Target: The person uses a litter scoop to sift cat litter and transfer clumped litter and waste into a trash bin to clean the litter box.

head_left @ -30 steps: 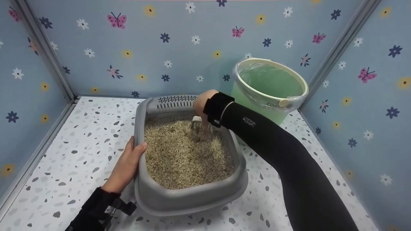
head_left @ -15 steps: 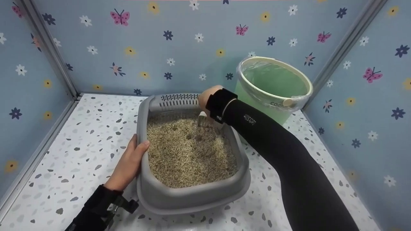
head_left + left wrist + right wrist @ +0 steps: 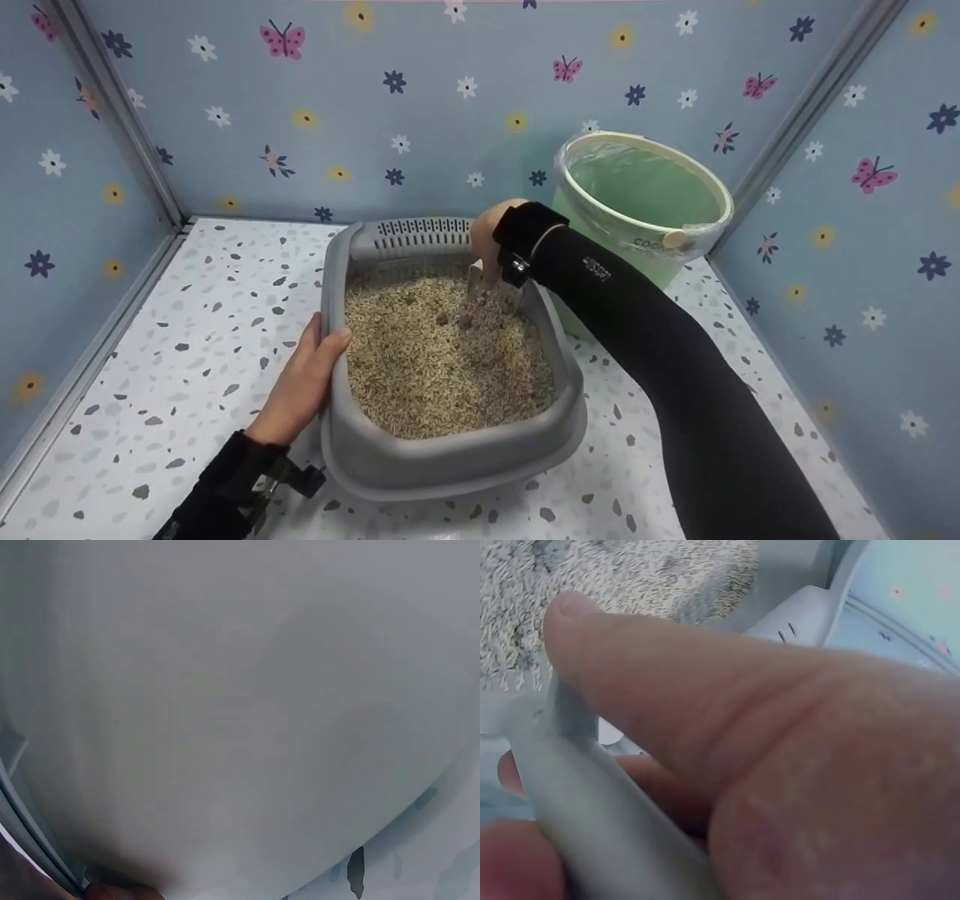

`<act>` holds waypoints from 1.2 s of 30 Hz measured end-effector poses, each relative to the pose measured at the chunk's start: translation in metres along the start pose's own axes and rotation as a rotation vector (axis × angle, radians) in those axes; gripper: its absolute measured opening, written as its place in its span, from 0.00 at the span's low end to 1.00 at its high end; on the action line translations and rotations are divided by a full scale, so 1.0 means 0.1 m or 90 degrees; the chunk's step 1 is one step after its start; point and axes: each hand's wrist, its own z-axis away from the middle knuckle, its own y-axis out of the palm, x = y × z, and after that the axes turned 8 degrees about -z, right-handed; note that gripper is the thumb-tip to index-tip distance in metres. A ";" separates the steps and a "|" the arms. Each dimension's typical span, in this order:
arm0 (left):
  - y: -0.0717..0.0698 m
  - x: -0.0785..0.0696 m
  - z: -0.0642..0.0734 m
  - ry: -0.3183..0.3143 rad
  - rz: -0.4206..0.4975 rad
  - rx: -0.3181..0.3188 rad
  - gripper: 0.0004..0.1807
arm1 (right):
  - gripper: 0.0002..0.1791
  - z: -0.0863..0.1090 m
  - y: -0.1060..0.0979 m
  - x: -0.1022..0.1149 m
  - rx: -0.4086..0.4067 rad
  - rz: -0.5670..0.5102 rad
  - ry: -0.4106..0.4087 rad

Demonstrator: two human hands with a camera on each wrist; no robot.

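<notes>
A grey litter box (image 3: 450, 459) full of tan pellet litter (image 3: 405, 360) stands on the speckled surface. My left hand (image 3: 296, 390) grips its left rim, thumb over the edge and the other fingers hidden outside; the left wrist view is mostly the box's smooth outer wall (image 3: 210, 720). Over the back right of the litter, my right hand (image 3: 491, 236) holds a litter scoop (image 3: 475, 276), largely hidden behind hand and wrist. In the right wrist view its pale handle (image 3: 615, 817) lies between thumb and fingers. Small dark clumps (image 3: 442, 319) show just left of the scoop.
A green bin (image 3: 637, 232) with a clear liner stands behind and to the right of the box, close to its back corner. Flower-patterned panels (image 3: 450, 105) enclose the back and both sides. The white speckled surface (image 3: 210, 322) extends left of the box.
My right hand has drawn the scoop a little back and to the right through the litter, leaving dark clumps in view. My left hand keeps its hold; the head view has shifted slightly.
</notes>
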 end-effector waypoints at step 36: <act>0.01 0.02 0.00 0.008 0.023 -0.005 0.51 | 0.38 -0.35 0.17 -0.51 0.011 -0.085 -0.039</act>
